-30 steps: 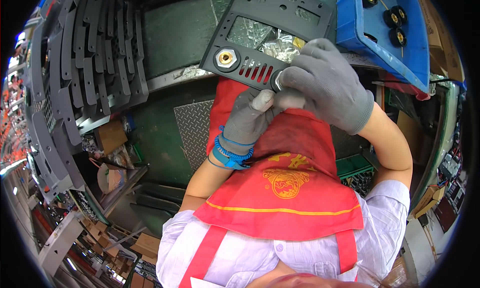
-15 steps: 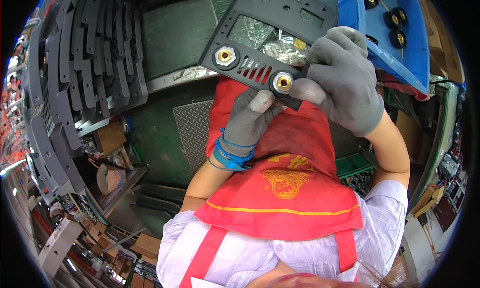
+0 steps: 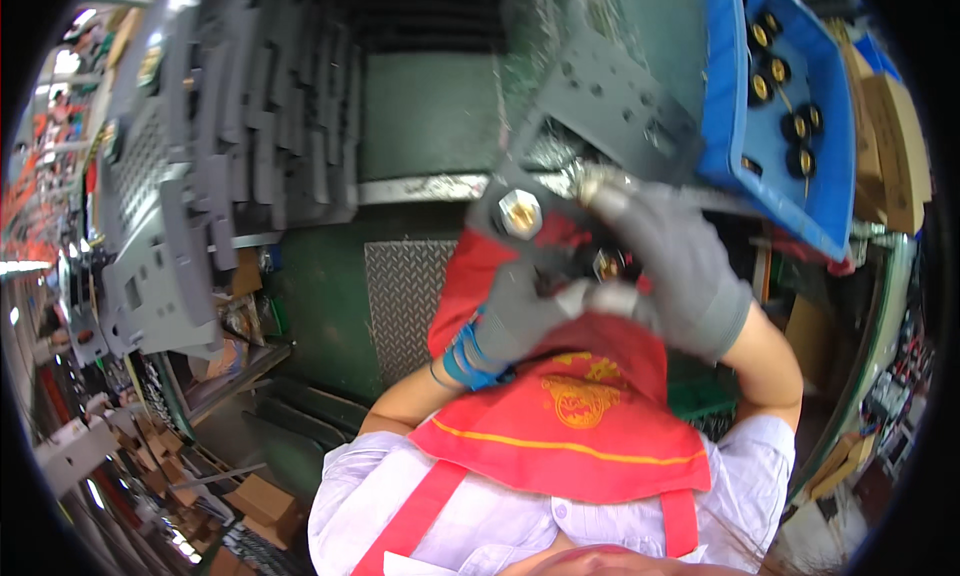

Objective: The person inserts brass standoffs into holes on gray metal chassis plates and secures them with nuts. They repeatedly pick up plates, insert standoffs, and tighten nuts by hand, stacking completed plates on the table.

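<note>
A dark grey metal panel [image 3: 625, 106] with holes and cutouts stands tilted in front of me, its near end over my red apron [image 3: 560, 416]. A brass-centred fitting with a hexagonal nut [image 3: 520, 214] sits at its left near corner. The second brass-centred fitting [image 3: 608, 265] shows at the right, partly shadowed. My left hand [image 3: 515, 316], in a grey glove, is closed on the panel's near edge between the fittings. Beside the right fitting is my gloved right hand [image 3: 690, 271], thumb below it and fingers above. Motion smears those fingers, so their grip is unclear.
At the right stands a blue bin [image 3: 735, 126] holding several black round parts with brass centres [image 3: 797, 128]. Many grey metal panels [image 3: 250, 116] are stacked upright at the left. The green bench [image 3: 430, 116] has a metal front edge. Cardboard boxes [image 3: 895, 146] lie beyond the bin.
My right hand has shifted from a closed fist to a looser, blurred shape around the right fitting. The panel has turned and tilted, and the whole view has shifted.
</note>
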The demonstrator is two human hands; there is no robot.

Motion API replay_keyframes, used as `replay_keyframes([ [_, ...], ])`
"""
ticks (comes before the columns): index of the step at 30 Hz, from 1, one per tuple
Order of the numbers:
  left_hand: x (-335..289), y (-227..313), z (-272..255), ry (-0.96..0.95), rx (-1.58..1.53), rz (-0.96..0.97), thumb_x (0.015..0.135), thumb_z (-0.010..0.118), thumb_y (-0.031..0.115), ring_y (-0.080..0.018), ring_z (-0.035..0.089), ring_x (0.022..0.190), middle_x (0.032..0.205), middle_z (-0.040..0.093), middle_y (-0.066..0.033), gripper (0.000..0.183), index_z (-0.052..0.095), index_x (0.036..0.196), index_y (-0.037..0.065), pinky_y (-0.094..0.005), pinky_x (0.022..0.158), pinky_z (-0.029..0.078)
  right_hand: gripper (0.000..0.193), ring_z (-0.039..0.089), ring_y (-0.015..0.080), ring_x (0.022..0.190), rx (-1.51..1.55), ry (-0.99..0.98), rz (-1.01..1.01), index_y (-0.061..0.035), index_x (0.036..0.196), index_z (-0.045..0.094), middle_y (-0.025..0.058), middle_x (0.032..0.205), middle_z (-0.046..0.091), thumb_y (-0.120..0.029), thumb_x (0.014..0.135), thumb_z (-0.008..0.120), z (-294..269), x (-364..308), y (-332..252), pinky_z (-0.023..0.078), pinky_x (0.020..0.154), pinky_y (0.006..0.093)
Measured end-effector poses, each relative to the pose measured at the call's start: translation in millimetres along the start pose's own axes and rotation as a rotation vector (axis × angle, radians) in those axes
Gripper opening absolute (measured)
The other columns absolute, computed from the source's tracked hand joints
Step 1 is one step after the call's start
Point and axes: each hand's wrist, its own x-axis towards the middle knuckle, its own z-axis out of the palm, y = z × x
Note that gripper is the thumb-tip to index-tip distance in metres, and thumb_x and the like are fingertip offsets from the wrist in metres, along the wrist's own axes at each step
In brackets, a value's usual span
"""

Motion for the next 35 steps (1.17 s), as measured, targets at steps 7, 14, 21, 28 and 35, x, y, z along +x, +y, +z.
replay_keyframes([
  [7,5,53,13,-0.039,0.230,0.384,0.077,0.084,0.024,-0.0207,0.061,0.111,0.121,0.061,-0.0106,0.055,0.059,0.120,0.001,-0.0362,0.094,0.050,0.077,0.061,0.0356,0.091,-0.021,0.327,-0.044,0.0012,0.133,0.054,0.0193,0.106,0.059,-0.013,0.060,0.074,-2,9,-45,0.050,0.082,0.0418],
  [14,20,112,3,0.125,0.179,0.529,0.083,0.076,0.025,-0.0233,0.064,0.108,0.124,0.062,-0.0156,0.064,0.050,0.136,-0.001,-0.0346,0.094,0.050,0.063,0.062,0.0308,0.094,-0.323,0.516,-0.165,-0.0143,0.138,0.056,0.0138,0.108,0.063,-0.011,0.076,0.067,-88,136,-67,0.050,0.083,0.0368],
  [21,-46,54,-26,0.179,0.231,0.152,0.094,0.063,0.009,-0.0175,0.064,0.110,0.123,0.064,-0.0137,0.041,0.053,0.131,-0.005,-0.0311,0.098,0.049,0.050,0.060,0.0386,0.109,-0.544,0.297,-0.158,-0.0125,0.128,0.063,0.0203,0.117,0.064,-0.038,0.085,0.061,-101,255,-38,0.047,0.096,0.0452],
  [28,-139,-12,-51,0.803,0.093,0.053,0.095,0.062,0.010,-0.0162,0.066,0.102,0.112,0.069,-0.0122,0.031,0.060,0.123,-0.004,-0.0286,0.091,0.052,0.051,0.063,0.0384,0.105,-0.527,0.075,-0.037,-0.0122,0.125,0.064,0.0203,0.109,0.067,-0.043,0.087,0.054,-91,260,-43,0.047,0.094,0.0478],
  [35,-158,-19,-25,0.867,0.026,0.069,0.096,0.060,0.011,-0.0162,0.066,0.100,0.110,0.070,-0.0123,0.030,0.061,0.124,-0.001,-0.0284,0.090,0.052,0.054,0.056,0.0390,0.120,-0.440,-0.026,-0.287,-0.0122,0.133,0.059,0.0227,0.128,0.060,-0.048,0.093,0.057,-74,275,-55,0.042,0.103,0.0438],
])
